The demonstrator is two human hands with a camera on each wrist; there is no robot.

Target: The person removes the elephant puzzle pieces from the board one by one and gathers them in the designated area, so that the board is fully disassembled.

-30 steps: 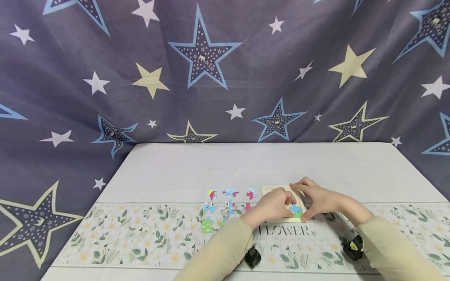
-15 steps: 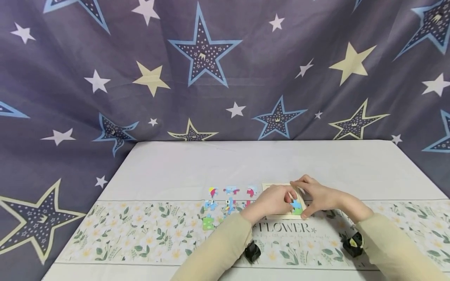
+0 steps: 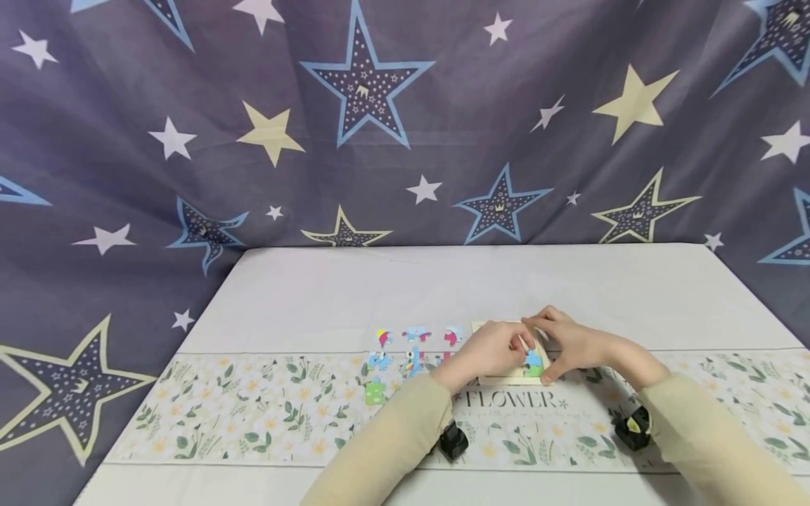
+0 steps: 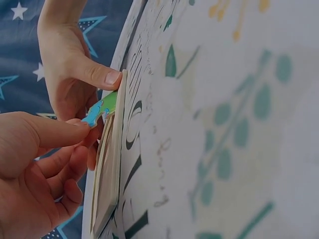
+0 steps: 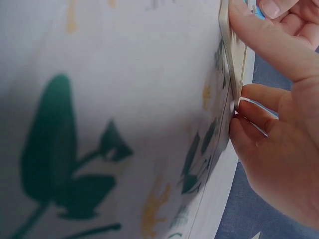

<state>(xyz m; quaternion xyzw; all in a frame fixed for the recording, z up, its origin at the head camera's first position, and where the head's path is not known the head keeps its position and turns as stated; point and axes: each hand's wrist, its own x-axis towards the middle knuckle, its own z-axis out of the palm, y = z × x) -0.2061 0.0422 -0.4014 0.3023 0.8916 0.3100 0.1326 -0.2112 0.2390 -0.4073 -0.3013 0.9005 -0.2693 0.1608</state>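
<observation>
My left hand (image 3: 490,349) pinches a blue-and-green jigsaw piece (image 4: 102,108) between thumb and fingers. The piece lies at the near right corner of a pale wooden puzzle tray (image 3: 506,381), and in the left wrist view it tilts up from the tray. My right hand (image 3: 579,346) holds the tray's right side, its thumb at the near corner and its fingers at the far edge. In the right wrist view those fingers (image 5: 259,102) touch the tray's rim. Most of the tray's inside is hidden by my left hand.
Left of the tray, several loose jigsaw pieces lie spread in rows, among them a green one (image 3: 375,391) and a blue one with pink (image 3: 416,333). A floral runner (image 3: 266,407) crosses the white tablecloth (image 3: 342,288). A star-patterned curtain (image 3: 430,126) hangs behind.
My left hand has drawn slightly up and back, showing more of the jigsaw piece at the tray's corner. My right hand keeps its hold on the tray. The head view has tilted slightly.
</observation>
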